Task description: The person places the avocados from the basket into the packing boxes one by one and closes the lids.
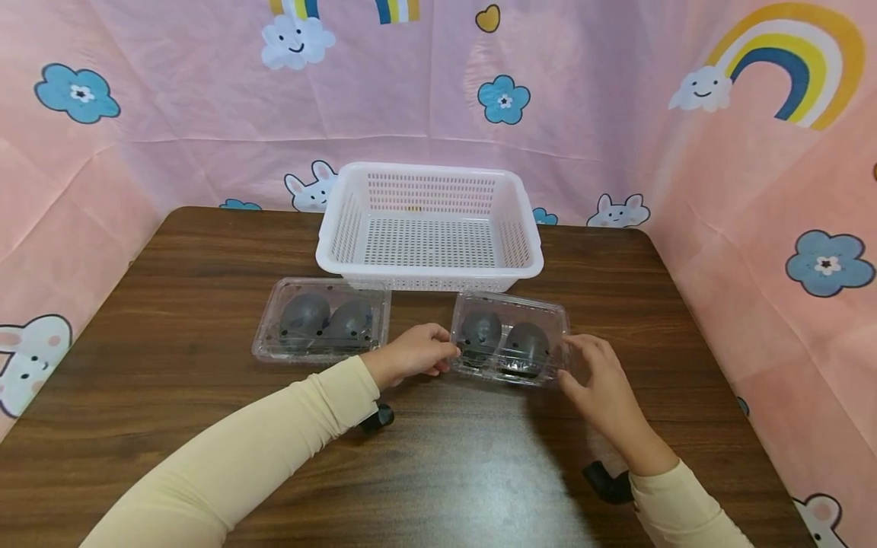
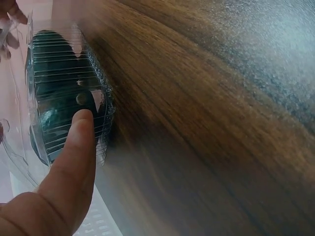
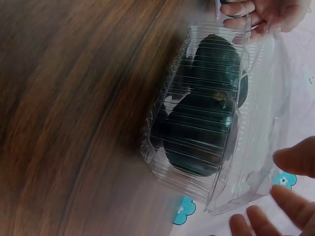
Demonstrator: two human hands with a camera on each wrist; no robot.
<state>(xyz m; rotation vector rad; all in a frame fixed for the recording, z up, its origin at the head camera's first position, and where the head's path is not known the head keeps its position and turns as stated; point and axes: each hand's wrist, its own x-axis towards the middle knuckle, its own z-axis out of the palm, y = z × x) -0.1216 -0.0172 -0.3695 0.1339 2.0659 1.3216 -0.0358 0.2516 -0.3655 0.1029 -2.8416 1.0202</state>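
Note:
A clear plastic clamshell box (image 1: 510,341) with two dark green avocados (image 3: 199,132) inside stands on the table between the hands. At its left edge my left hand (image 1: 419,352) grips the corner, with a fingertip (image 2: 82,123) against the ribbed wall in the left wrist view. My right hand (image 1: 606,388) is at the right edge, thumb and fingers spread around the corner; firm contact is hard to make out. From the right wrist, the lid (image 3: 258,128) appears tilted away from the base. A second clamshell box (image 1: 322,320), also with two avocados, lies left of my left hand.
Behind the boxes, a white perforated plastic basket (image 1: 432,272) stands on the dark wooden table (image 1: 288,472). Printed pink cloth (image 1: 575,114) hangs at the back and sides of the table. Dark wrist straps (image 1: 608,484) show below the hands.

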